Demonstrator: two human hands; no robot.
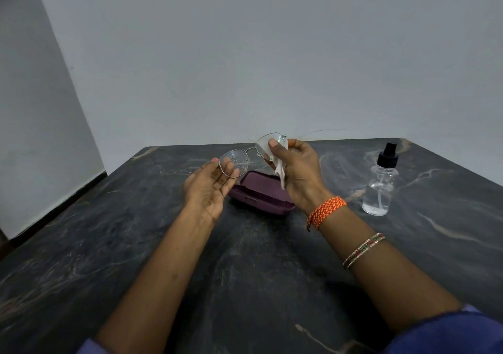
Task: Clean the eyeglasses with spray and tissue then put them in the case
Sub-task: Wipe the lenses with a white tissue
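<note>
The right hand (298,174) is pinching a tissue (280,170) against one lens of the glasses (251,153), thumb on the near face, fingers curled behind. The left hand (208,189) is holding the other lens by its rim, fingers nearly straight, thumb behind the glass; droplets are showing on that lens. The glasses are hanging in the air above the case (262,194), which is lying open on the dark table (245,258). The spray bottle (381,182) is standing upright to the right, well apart from the case
</note>
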